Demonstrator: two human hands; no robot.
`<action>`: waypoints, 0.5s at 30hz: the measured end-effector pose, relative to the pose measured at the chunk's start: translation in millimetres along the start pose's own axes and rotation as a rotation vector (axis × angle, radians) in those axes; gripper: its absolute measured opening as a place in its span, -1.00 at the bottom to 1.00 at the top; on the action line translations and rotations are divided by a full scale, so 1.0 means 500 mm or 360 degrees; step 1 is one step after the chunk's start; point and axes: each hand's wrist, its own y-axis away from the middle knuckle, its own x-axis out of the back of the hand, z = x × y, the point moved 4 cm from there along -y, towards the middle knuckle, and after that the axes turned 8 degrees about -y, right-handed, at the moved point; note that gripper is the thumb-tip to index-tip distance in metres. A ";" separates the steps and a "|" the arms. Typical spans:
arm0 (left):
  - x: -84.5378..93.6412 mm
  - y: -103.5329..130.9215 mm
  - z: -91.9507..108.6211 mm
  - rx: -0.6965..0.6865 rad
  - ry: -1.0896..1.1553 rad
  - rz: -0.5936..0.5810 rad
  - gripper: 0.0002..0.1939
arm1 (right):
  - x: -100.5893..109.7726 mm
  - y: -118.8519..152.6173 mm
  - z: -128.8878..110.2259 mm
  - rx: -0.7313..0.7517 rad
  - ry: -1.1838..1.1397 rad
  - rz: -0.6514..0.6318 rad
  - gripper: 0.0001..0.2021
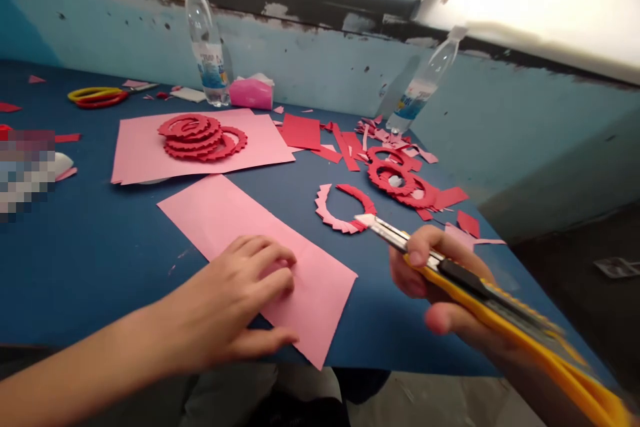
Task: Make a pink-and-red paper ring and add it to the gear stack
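Note:
My left hand lies on a folded-looking strip of pink paper near the table's front edge, its fingers apart and slightly bent. A yellow utility knife is in the grip of my right hand, its blade out and pointing left above the table. Just beyond the blade tip, an open ring of red and pink zigzag paper lies flat. Behind my left hand, several red scalloped paper rings are piled on larger pink sheets.
More red rings and paper scraps cover the blue table's right side. Two water bottles stand by the wall, with a pink tissue pack between. Yellow-and-red scissors lie at the back left.

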 end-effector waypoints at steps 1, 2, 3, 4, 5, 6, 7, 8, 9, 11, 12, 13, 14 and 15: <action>-0.006 0.000 0.012 0.0053 -0.0085 0.0082 -0.55 | -0.003 -0.003 0.004 -0.0013 0.0043 0.0008 -0.60; -0.011 0.000 0.021 0.0122 -0.0151 0.0157 -0.47 | -0.004 -0.006 0.007 -0.0024 0.0078 0.0034 -0.57; -0.019 0.000 0.028 0.0192 -0.0176 0.0181 -0.46 | -0.006 -0.009 0.010 -0.0025 0.0099 0.0060 -0.53; -0.026 -0.002 0.033 0.0241 -0.0195 0.0186 -0.49 | -0.008 -0.014 0.011 -0.0028 0.0105 0.0082 -0.50; -0.031 -0.002 0.036 0.0285 -0.0219 0.0190 -0.54 | -0.011 -0.018 0.012 -0.0027 0.0097 0.0098 -0.50; -0.035 -0.003 0.037 0.0291 -0.0227 0.0172 -0.57 | -0.014 -0.023 0.012 -0.0037 0.0085 0.0111 -0.53; -0.037 -0.004 0.036 0.0261 -0.0228 0.0147 -0.59 | -0.018 -0.028 0.012 -0.0063 0.0076 0.0116 -0.58; -0.037 -0.003 0.033 0.0206 -0.0217 0.0112 -0.59 | -0.022 -0.034 0.012 -0.0089 0.0062 0.0111 -0.63; -0.034 -0.002 0.030 0.0125 -0.0187 0.0062 -0.58 | -0.026 -0.038 0.011 -0.0103 0.0044 0.0097 -0.66; -0.023 0.004 0.016 -0.0020 -0.0088 -0.0056 -0.54 | -0.033 -0.046 0.010 -0.0105 0.0014 0.0040 -0.69; -0.016 0.008 0.008 -0.0082 -0.0018 -0.0135 -0.51 | -0.035 -0.049 0.009 -0.0080 -0.0001 -0.0002 -0.70; -0.009 0.011 -0.002 -0.0116 0.0052 -0.0220 -0.46 | -0.036 -0.052 0.009 -0.0060 -0.0008 -0.0050 -0.73; -0.002 0.013 -0.010 -0.0159 0.0120 -0.0292 -0.40 | -0.037 -0.053 0.008 -0.0043 -0.0012 -0.0099 -0.75; 0.005 0.014 -0.019 -0.0153 0.0163 -0.0332 -0.37 | -0.038 -0.055 0.008 -0.0034 -0.0007 -0.0150 -0.78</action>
